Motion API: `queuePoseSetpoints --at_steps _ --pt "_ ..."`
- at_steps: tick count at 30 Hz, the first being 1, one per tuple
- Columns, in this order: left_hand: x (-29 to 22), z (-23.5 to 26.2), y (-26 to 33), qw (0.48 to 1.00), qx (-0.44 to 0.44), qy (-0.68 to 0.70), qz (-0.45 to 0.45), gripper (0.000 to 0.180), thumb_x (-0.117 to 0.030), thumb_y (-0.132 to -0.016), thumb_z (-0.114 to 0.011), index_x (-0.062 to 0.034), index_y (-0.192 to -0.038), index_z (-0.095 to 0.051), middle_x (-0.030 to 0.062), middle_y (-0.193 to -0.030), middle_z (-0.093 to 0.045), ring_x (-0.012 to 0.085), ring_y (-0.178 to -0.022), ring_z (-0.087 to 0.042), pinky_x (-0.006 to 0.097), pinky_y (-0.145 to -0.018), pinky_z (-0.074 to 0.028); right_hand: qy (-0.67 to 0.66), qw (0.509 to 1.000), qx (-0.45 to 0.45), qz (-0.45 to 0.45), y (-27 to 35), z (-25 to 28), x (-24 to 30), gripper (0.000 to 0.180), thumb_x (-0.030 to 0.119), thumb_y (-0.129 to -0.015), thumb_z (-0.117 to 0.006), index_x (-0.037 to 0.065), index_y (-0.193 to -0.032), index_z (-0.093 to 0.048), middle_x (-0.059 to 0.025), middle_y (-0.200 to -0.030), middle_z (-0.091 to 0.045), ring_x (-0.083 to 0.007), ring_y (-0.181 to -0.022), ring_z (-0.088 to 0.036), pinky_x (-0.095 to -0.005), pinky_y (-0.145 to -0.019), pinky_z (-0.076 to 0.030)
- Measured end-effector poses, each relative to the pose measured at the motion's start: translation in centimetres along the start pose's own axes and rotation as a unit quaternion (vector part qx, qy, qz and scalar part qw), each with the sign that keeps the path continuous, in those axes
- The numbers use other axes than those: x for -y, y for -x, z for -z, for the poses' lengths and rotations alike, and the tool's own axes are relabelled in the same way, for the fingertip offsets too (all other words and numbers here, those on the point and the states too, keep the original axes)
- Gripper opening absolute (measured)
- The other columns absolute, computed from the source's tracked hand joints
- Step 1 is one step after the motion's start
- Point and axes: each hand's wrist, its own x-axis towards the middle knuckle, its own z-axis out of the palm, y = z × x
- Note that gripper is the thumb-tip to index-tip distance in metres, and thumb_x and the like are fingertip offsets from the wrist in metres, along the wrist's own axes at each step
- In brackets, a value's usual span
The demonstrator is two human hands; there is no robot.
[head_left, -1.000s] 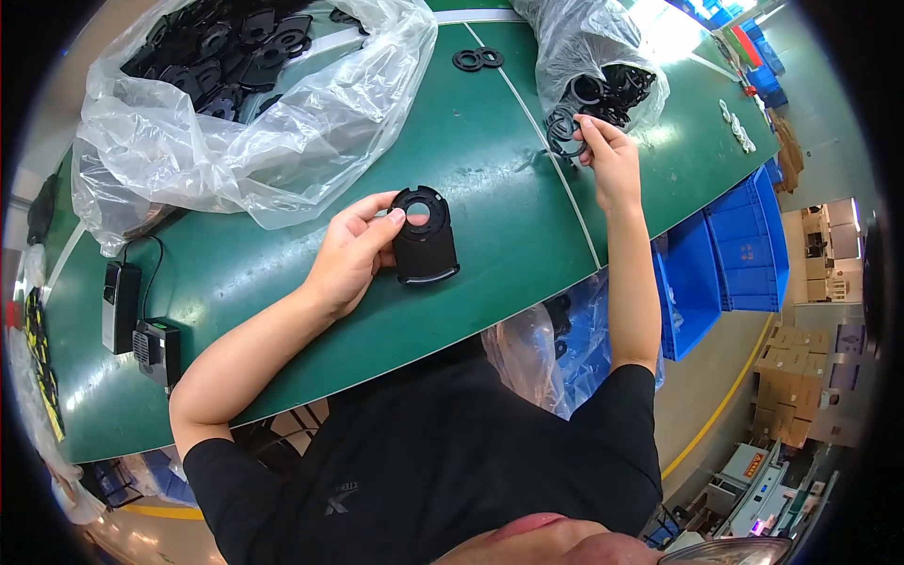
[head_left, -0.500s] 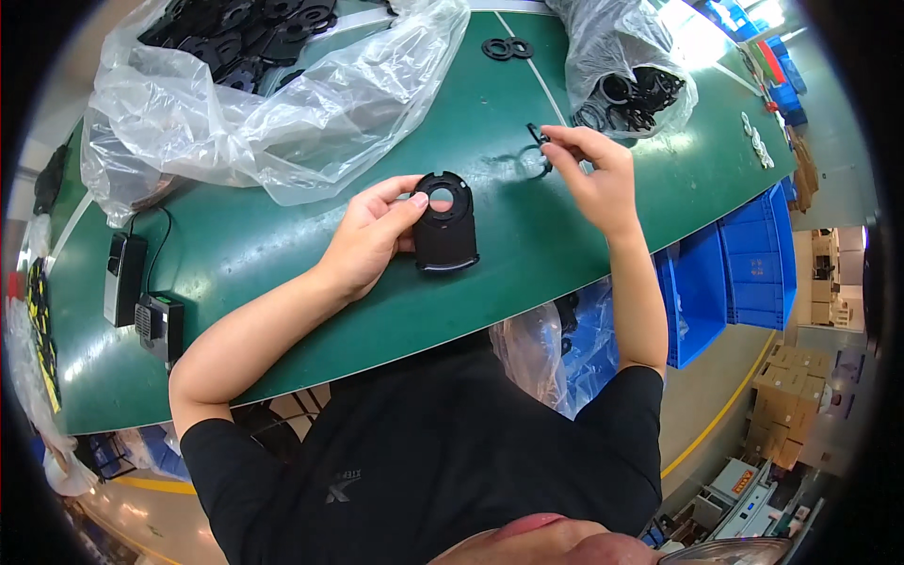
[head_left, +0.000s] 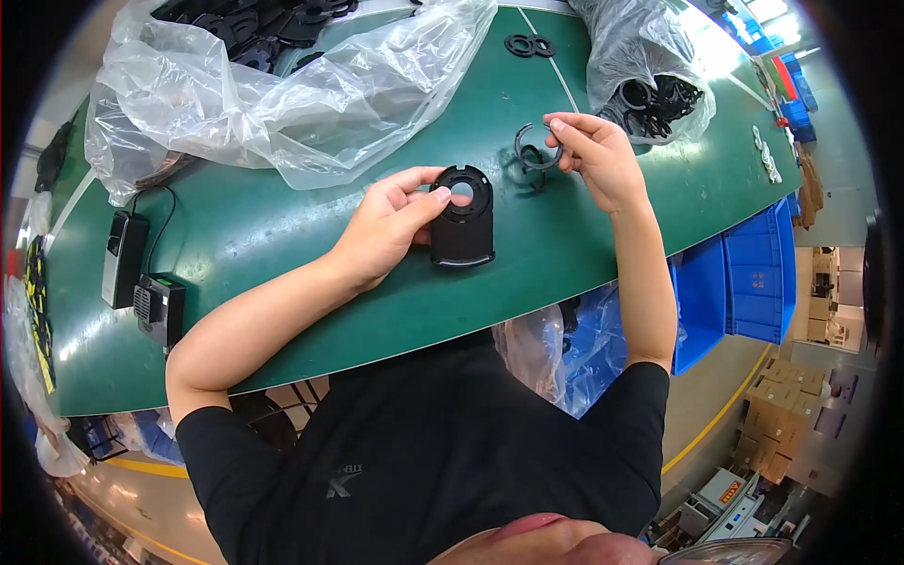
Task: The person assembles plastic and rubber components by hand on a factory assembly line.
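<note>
My left hand (head_left: pixel 394 221) grips a black plastic housing (head_left: pixel 463 234) by its left side, thumb on the face beside the round hole at its top. The housing has a rounded upper end and a flat lower end. To the right of it, my right hand (head_left: pixel 601 160) pinches a thin black open ring (head_left: pixel 534 162) between thumb and fingers. The ring is held over the green table, apart from the housing; a dark shape below it looks like its shadow or reflection.
A large clear plastic bag (head_left: pixel 311 113) of black parts lies at the back left. Another bag (head_left: pixel 650 71) with black rings sits at the back right. Two joined black rings (head_left: pixel 529 45) lie between them. Black devices (head_left: pixel 160 306) stand at left; blue bins (head_left: pixel 758 273) at right.
The ring in my right hand has turned from edge-on to show its open round shape. My left hand with the housing appears slightly farther right and up in view.
</note>
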Motion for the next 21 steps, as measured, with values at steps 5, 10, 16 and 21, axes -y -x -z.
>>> queuePoseSetpoints --at_steps 5,10,16,21 --pt "0.0 0.1 0.0 1.000 0.004 -0.012 0.006 0.033 -0.017 -0.092 -0.051 -0.0002 -0.120 -0.047 0.0096 -0.104 -0.063 0.0148 -0.086 -0.063 0.031 -0.075 -0.052 0.053 0.998 0.011 0.012 0.1 -0.1 -0.1 0.022 0.014 -0.084 -0.063 -0.004 -0.098 -0.063 -0.0037 -0.074 -0.062 -0.0051 -0.052 -0.050 -0.0181 -0.049 -0.040" --pt "-0.2 -0.1 0.1 1.000 0.007 -0.011 0.005 0.033 -0.018 -0.092 -0.051 -0.0006 -0.120 -0.047 0.0099 -0.104 -0.062 0.0151 -0.086 -0.063 0.031 -0.075 -0.052 0.111 0.993 0.029 0.021 0.8 -1.1 0.7 0.023 0.014 -0.082 -0.065 -0.005 -0.095 -0.064 -0.0023 -0.069 -0.060 -0.0049 -0.050 -0.049 -0.0176 -0.047 -0.039" --pt "-0.1 -0.1 0.0 1.000 0.012 -0.012 0.001 0.033 -0.018 -0.092 -0.050 -0.0008 -0.120 -0.047 0.0101 -0.105 -0.062 0.0153 -0.088 -0.063 0.031 -0.075 -0.052 0.089 0.994 0.025 0.052 1.1 -0.9 1.3 0.021 0.013 -0.083 -0.064 -0.003 -0.097 -0.064 -0.0020 -0.069 -0.060 -0.0042 -0.051 -0.048 -0.0169 -0.047 -0.038" --pt "0.1 0.0 0.0 1.000 0.006 -0.009 0.008 0.033 -0.018 -0.092 -0.050 -0.0004 -0.120 -0.047 0.0101 -0.105 -0.062 0.0154 -0.088 -0.063 0.031 -0.074 -0.053 0.127 0.987 0.097 0.024 1.4 -1.2 1.1 0.023 0.014 -0.084 -0.061 -0.004 -0.100 -0.063 -0.0013 -0.067 -0.059 -0.0039 -0.051 -0.048 -0.0175 -0.047 -0.038"
